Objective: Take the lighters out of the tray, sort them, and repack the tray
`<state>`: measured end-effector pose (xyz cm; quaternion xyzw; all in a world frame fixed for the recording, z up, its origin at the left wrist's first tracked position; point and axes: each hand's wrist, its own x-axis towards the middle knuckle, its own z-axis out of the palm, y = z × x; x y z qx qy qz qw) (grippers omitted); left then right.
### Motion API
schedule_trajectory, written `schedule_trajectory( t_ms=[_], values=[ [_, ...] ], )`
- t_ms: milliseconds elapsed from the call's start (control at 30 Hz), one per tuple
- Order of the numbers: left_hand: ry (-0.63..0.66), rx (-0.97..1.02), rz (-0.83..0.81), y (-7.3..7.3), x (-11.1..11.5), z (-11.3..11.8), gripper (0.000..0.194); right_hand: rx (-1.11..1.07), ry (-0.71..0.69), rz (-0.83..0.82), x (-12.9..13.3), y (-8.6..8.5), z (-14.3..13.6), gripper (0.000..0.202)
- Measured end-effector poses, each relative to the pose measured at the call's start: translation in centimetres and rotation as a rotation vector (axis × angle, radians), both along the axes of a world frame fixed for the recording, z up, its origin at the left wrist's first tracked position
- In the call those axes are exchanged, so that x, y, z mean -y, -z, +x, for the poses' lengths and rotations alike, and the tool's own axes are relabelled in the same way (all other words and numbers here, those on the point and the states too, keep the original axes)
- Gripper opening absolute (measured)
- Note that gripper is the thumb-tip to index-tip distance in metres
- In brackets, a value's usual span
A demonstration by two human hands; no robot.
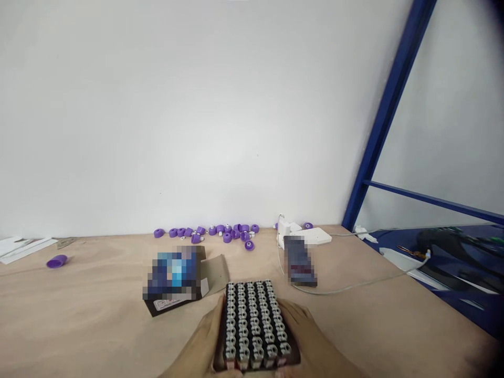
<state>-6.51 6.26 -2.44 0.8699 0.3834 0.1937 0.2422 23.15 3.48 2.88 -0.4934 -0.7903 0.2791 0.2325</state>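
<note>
I have the dark tray point(294, 355) low and central over the near side of the worktop point(98, 320), the left grip point(205, 331) pressed along one long side and the right grip point(305, 323) along the other, squeezing it between them; whether it rests or is slightly lifted, I can't tell from here. The filling looks done to me: metal-topped lighters point(254, 315) stand upright in five close columns, and I make out no missing one. The printed box point(173, 304) lies beyond and left of the tray, apart from it, with a brown flap point(217, 270) spread out beside it. Purple cup-like pieces point(227, 238) lie loose near the wall point(197, 105), untouched. What is left, I can't judge from this view.
</note>
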Motion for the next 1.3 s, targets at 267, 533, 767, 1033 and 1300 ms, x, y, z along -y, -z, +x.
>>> schedule_trajectory(
  t_ms=[267,533,767,1033,1300],
  values=[
    [-0.048,-0.005,0.069,-3.0,-1.3,-0.5,0.093,0.123,0.004,0.053,-2.0,-1.3,-1.7,0.089],
    [-0.02,-0.002,0.108,-3.1,-1.0,-0.5,0.083,0.175,-0.01,0.058,-1.4,-1.0,-1.6,0.083],
    [-0.015,-0.013,0.126,-3.0,-1.1,-0.5,0.087,0.219,-0.033,0.06,-1.0,-1.0,-1.4,0.08],
    [-0.023,-0.017,0.148,-2.8,-1.1,-0.5,0.087,0.222,-0.015,0.046,-1.0,-0.9,-1.3,0.081],
    [-0.03,-0.03,0.137,-2.6,-1.2,-0.5,0.09,0.237,-0.022,0.051,-1.2,-0.6,-1.2,0.083]
  ],
)
